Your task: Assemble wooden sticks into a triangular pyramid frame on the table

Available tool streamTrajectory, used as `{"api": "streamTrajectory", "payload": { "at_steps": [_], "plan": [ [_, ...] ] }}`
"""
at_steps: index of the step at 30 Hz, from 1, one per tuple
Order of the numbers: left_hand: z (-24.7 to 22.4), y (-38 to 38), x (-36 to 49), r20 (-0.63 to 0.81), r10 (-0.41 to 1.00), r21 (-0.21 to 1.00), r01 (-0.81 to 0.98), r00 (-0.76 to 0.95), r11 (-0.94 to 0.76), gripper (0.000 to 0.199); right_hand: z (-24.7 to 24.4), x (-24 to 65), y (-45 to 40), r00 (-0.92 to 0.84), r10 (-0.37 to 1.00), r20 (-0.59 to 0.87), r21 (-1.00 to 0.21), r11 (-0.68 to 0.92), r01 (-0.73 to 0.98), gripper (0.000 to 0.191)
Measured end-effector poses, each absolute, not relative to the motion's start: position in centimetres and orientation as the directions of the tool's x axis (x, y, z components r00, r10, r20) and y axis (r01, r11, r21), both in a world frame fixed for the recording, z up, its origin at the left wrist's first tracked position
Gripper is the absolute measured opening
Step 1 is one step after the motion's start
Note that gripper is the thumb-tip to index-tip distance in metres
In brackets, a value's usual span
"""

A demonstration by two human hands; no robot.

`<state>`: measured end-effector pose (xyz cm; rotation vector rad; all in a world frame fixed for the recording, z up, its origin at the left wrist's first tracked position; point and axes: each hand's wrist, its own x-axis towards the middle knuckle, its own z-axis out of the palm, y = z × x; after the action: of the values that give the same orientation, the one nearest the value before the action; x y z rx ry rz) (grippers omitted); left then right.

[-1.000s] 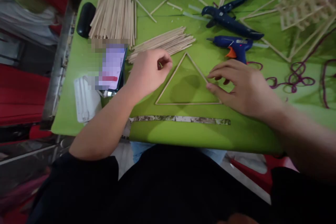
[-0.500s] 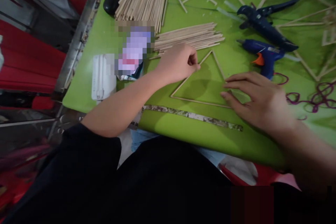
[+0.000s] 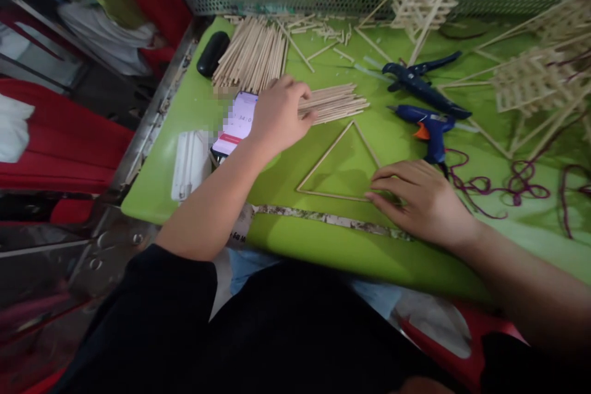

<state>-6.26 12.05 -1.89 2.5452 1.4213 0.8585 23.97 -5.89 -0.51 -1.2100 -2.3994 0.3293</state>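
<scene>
A triangle of thin wooden sticks (image 3: 325, 155) lies flat on the green table (image 3: 295, 231). My right hand (image 3: 418, 197) rests at its right corner, fingers slightly apart and bent, with the fingertips by the sticks. My left hand (image 3: 284, 114) hovers by the left end of a small pile of sticks (image 3: 337, 102), next to the lit phone (image 3: 235, 126). Its fingers are curled with a gap between thumb and forefinger, and nothing shows in them. A larger bundle of sticks (image 3: 253, 52) lies beyond it. A narrow patterned strip (image 3: 323, 217) lies nearer the table edge.
A blue glue gun (image 3: 429, 123) and dark cutters (image 3: 427, 86) lie to the right, with purple cord (image 3: 517, 184). Stick structures (image 3: 526, 83) stand at the far right. A black case (image 3: 213, 54) and a white box (image 3: 187, 163) are at the left.
My left hand has left the triangle's left side and moved to the small stick pile, its thumb and forefinger parting. My right hand stays at the right corner. The view has tilted up.
</scene>
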Motion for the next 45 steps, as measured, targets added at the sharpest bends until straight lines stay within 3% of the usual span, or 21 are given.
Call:
{"api": "streamTrajectory", "payload": {
  "at_steps": [5, 13, 38, 45],
  "plan": [
    [-2.2, 10.8, -5.5, 0.313, 0.79, 0.198, 0.777, 0.527, -0.597, 0.011, -0.2, 23.9, -5.9, -0.536, 0.799, 0.274, -0.391, 0.602, 0.696, 0.007],
    [-1.0, 10.0, -4.9, 0.194, 0.808, 0.098, 0.808, 0.557, -0.581, 0.016, -0.7, 24.1, -5.7, -0.627, 0.69, 0.361, -0.317, 0.723, 0.614, 0.005],
    [-0.4, 9.1, -4.2, 0.104, 0.83, 0.066, 0.829, 0.548, -0.556, 0.019, -1.1, 23.9, -5.5, -0.68, 0.624, 0.384, -0.286, 0.781, 0.555, 0.005],
    [0.1, 8.6, -4.1, 0.051, 0.835, -0.008, 0.836, 0.548, -0.548, 0.025, -0.8, 24.0, -5.5, -0.677, 0.625, 0.39, -0.282, 0.78, 0.558, 0.003]
  ]
}}
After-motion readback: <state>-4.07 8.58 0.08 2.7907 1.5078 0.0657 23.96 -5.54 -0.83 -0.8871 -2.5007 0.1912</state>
